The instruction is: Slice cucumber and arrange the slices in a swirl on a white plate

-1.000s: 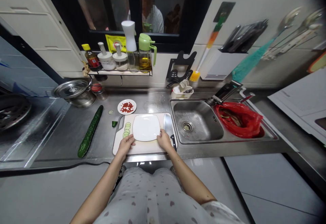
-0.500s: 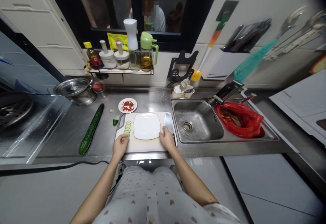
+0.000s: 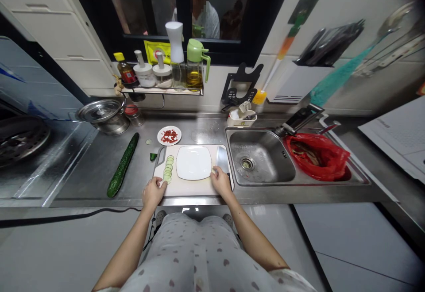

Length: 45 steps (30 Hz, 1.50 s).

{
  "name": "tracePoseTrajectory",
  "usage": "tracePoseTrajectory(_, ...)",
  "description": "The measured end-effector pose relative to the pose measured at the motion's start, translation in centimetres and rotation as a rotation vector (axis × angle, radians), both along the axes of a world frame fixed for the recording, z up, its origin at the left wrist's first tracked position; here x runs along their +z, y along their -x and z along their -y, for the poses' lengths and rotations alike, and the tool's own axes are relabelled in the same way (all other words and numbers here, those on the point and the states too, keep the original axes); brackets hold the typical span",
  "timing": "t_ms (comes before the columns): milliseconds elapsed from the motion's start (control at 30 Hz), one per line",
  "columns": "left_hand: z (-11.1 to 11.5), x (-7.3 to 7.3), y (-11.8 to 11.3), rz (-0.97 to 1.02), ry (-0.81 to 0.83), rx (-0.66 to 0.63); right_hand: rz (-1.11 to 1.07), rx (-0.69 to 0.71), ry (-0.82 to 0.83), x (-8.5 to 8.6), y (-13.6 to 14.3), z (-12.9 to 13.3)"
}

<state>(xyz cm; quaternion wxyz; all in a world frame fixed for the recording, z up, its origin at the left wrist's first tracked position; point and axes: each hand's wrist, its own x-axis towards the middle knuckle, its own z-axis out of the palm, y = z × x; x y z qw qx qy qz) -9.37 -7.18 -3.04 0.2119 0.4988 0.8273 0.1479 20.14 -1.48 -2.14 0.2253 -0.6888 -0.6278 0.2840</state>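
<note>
A row of overlapping cucumber slices [image 3: 168, 168] lies along the left part of the white cutting board [image 3: 189, 189]. My left hand [image 3: 153, 193] is at the near end of that row, its thumb and forefinger apart beside the lowest slice. A white square plate [image 3: 194, 163] rests on the board's middle. At the plate's right edge my right hand [image 3: 221, 183] is closed in a pinch; something small and pale shows at its fingertips, too small to make out. Behind that hand lies a knife [image 3: 222, 158], its handle partly hidden.
Left of the board are a whole cucumber [image 3: 123, 166] and a cucumber end [image 3: 153, 156]. A small plate of chopped red pieces [image 3: 169, 142] stands behind it. The sink [image 3: 262, 181] is on the right, with a red plastic bag [image 3: 332, 168] beyond. A steel pot [image 3: 114, 124] stands back left.
My left hand has moved slightly toward me and its fingertips have parted; another slice lies at the row's near end. My right hand stays by the plate. The view has shifted slightly.
</note>
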Motion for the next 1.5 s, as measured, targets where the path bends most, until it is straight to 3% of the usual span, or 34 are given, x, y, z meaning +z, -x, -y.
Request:
tracePoseTrajectory(333,-0.3,-0.8,-0.5,0.042,-0.093,0.037,-0.02,0.012,-0.003,-0.1,-0.6,0.3)
tracePoseTrajectory(500,-0.8,-0.4,-0.8,0.298,-0.2,0.141,-0.051,0.011,-0.028,1.4,0.0,0.4)
tracePoseTrajectory(700,-2.9,2.5,-2.6,0.872,-0.379,0.147,-0.139,0.117,-0.089,4.7,2.5,-0.4)
tracePoseTrajectory(867,-4.1,5.6,-4.6,0.958,-0.358,0.012,-0.171,0.359,-0.233,7.8,4.7,-0.9)
tracePoseTrajectory(1000,-4.8,6.9,-5.7,0.956,-0.355,-0.111,-0.145,0.512,-0.333,9.6,5.6,-1.3)
tracePoseTrajectory(1200,-5.2,7.6,-7.1,0.907,-0.355,-0.146,-0.098,0.567,-0.337,9.4,5.9,-2.1)
tracePoseTrajectory(1333,-4.9,7.8,-7.9,0.805,-0.431,-0.02,-0.095,0.539,-0.316,9.1,5.7,-2.5)
tracePoseTrajectory(1500,-4.9,8.1,-9.2,1.092,-0.255,0.114,-0.078,0.521,-0.353,9.1,5.3,-3.0)
